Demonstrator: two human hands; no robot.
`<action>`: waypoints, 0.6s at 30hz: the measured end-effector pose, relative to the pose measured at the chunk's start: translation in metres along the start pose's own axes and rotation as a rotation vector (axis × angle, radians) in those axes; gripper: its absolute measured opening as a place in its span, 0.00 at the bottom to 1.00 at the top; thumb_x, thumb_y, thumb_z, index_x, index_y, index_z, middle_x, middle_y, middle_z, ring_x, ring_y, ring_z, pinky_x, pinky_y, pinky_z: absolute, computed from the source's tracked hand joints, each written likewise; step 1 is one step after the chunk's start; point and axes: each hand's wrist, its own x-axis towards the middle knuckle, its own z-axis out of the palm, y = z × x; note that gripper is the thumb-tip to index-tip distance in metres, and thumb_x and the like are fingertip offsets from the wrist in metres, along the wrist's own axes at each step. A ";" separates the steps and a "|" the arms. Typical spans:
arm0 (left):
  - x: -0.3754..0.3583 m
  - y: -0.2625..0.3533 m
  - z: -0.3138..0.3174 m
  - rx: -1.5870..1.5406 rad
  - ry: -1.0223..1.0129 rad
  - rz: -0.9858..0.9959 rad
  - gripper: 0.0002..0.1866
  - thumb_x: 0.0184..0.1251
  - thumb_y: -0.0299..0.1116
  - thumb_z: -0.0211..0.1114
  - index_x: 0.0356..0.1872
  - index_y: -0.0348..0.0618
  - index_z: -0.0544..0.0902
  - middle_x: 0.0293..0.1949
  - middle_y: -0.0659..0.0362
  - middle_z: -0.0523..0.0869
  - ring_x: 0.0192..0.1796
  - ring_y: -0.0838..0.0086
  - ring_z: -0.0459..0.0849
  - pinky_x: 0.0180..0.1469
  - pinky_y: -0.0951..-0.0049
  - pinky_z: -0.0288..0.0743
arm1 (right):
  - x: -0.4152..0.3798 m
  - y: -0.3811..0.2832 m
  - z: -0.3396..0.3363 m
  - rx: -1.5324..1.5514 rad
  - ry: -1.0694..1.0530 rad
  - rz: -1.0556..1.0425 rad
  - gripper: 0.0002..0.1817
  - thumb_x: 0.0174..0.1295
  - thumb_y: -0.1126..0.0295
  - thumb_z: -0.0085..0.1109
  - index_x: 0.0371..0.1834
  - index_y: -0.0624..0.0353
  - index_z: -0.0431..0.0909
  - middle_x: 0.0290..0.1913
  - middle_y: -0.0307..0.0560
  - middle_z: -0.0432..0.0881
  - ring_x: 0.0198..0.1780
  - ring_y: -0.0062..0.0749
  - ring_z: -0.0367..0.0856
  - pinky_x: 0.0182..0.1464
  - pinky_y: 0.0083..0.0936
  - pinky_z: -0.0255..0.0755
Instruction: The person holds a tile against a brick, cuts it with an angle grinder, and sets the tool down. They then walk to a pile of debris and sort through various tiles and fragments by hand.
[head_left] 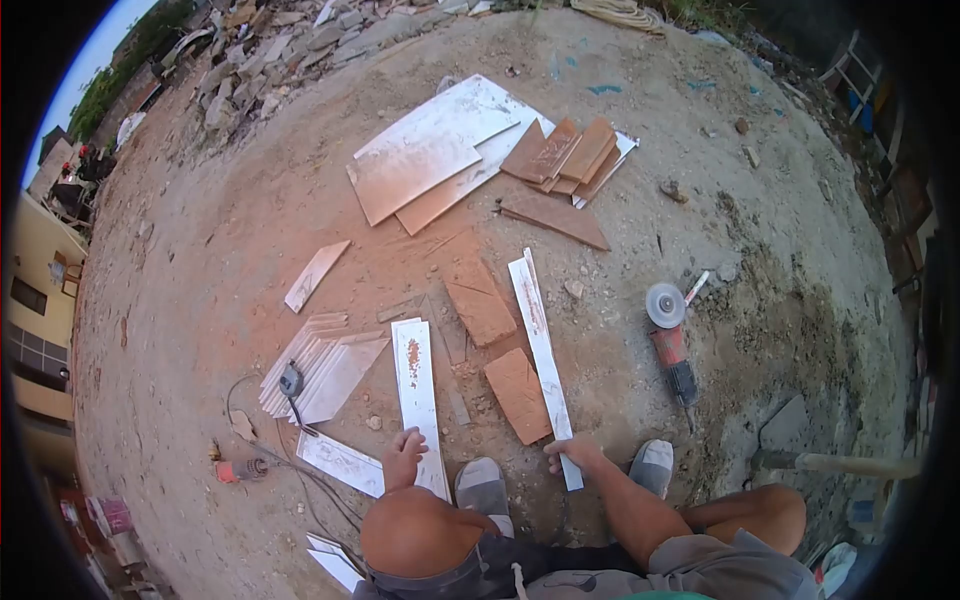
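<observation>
My right hand is closed around the near end of a long, narrow white tile strip, which points away from me. My left hand is loosely curled over the edge of another stack of white tile strips, by my knee; I see nothing held in it. Reddish crumbs lie on that stack. Between the two strips, two orange-brown bricks or blocks rest on the dirt. Left of the stack, several cut tile pieces lie fanned, with a grey tape measure on top.
An angle grinder lies at right, disc facing up. A red power tool with a dark cable sits at left. Large white tiles and stacked brown tiles lie farther off. Rubble covers the far edge. A wooden handle juts in at right.
</observation>
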 end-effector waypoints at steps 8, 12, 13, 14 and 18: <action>-0.033 0.007 -0.016 0.416 0.124 0.017 0.22 0.66 0.42 0.62 0.53 0.33 0.83 0.40 0.47 0.88 0.42 0.69 0.88 0.48 0.70 0.78 | -0.059 -0.031 -0.004 0.009 -0.009 -0.060 0.09 0.60 0.68 0.64 0.32 0.64 0.78 0.24 0.43 0.80 0.19 0.27 0.78 0.22 0.26 0.74; -0.096 0.038 -0.071 0.445 0.157 -0.043 0.20 0.64 0.40 0.61 0.49 0.35 0.85 0.34 0.51 0.89 0.37 0.67 0.88 0.43 0.69 0.78 | -0.130 -0.093 -0.001 -0.021 0.067 -0.028 0.08 0.60 0.69 0.61 0.35 0.65 0.78 0.22 0.41 0.78 0.18 0.26 0.76 0.21 0.26 0.72; -0.116 0.057 -0.079 0.446 0.160 -0.050 0.20 0.64 0.40 0.61 0.49 0.35 0.85 0.34 0.51 0.89 0.37 0.67 0.88 0.43 0.69 0.78 | -0.145 -0.110 -0.001 -0.024 0.064 -0.022 0.08 0.60 0.69 0.61 0.35 0.65 0.78 0.22 0.41 0.78 0.18 0.26 0.76 0.21 0.26 0.72; -0.135 0.075 -0.088 0.425 0.200 -0.073 0.18 0.64 0.40 0.61 0.45 0.35 0.85 0.32 0.52 0.88 0.35 0.68 0.87 0.42 0.69 0.78 | -0.160 -0.126 -0.003 -0.067 0.079 -0.001 0.09 0.59 0.69 0.62 0.34 0.66 0.78 0.23 0.43 0.78 0.18 0.28 0.77 0.21 0.27 0.72; -0.211 0.145 -0.113 0.517 0.202 -0.096 0.17 0.61 0.41 0.60 0.35 0.35 0.86 0.25 0.52 0.86 0.32 0.71 0.85 0.39 0.69 0.77 | -0.203 -0.166 -0.027 -0.424 0.116 0.017 0.11 0.56 0.70 0.62 0.33 0.70 0.81 0.24 0.47 0.81 0.20 0.36 0.80 0.21 0.33 0.73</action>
